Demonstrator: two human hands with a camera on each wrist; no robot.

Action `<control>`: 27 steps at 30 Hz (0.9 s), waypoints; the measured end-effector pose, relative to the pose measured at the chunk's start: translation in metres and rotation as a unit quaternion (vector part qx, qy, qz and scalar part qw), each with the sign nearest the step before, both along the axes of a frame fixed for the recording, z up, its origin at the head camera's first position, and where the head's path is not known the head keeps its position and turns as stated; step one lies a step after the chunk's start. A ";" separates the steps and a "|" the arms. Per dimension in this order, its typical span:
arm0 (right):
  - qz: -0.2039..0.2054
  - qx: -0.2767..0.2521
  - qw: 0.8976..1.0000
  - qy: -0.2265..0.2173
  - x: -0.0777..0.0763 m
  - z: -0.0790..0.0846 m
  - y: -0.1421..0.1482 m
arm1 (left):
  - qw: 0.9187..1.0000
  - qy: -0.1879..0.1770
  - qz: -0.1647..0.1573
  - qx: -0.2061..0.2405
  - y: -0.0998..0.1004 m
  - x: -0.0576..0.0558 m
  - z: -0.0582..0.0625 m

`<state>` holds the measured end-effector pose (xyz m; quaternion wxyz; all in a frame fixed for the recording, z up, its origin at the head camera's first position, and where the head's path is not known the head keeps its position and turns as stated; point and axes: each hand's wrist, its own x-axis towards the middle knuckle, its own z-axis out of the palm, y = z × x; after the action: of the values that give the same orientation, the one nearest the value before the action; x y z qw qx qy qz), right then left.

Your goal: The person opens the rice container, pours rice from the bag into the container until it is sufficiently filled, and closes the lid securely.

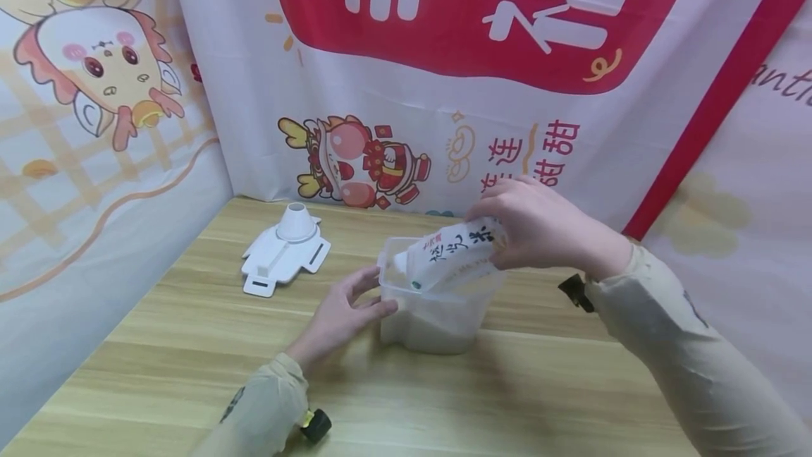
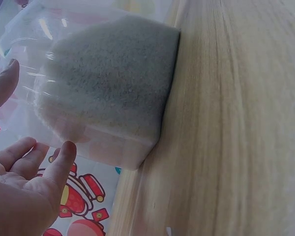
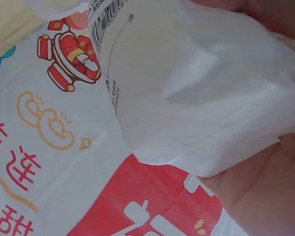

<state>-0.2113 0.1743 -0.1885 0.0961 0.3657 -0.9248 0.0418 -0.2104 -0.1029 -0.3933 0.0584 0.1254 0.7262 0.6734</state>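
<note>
A clear plastic container (image 1: pixel 438 326) stands upright on the table, and the left wrist view shows white rice (image 2: pixel 113 73) heaped inside it. My right hand (image 1: pixel 545 228) grips the bottom end of a white rice bag (image 1: pixel 452 252) printed with dark characters. The bag is tilted, its mouth down inside the container's rim. From the right wrist, the crumpled bag (image 3: pixel 196 93) fills much of the view. At the container's left side, my left hand (image 1: pixel 339 312) rests its fingertips against the wall near the rim, thumb and fingers spread.
To the left on the wooden table (image 1: pixel 209 344) lies a white lid (image 1: pixel 279 252) with side flaps and a raised cone-shaped spout. Printed cloth (image 1: pixel 444 104) hangs behind the table, with more cloth at both sides.
</note>
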 end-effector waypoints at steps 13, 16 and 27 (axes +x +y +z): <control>-0.025 0.009 1.000 0.006 0.000 0.008 -0.004 | 1.000 -0.003 -0.006 0.009 -0.001 -0.001 -0.001; -0.021 0.010 1.000 0.010 0.000 0.010 -0.004 | 1.000 -0.003 -0.007 0.009 -0.001 0.000 0.000; -0.007 0.024 0.999 0.036 0.005 0.016 -0.004 | 1.000 -0.001 -0.004 -0.005 -0.002 0.001 0.000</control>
<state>-0.2066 0.1704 -0.1725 0.1207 0.3627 -0.9240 0.0061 -0.2096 -0.1049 -0.3935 0.0629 0.1274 0.7289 0.6698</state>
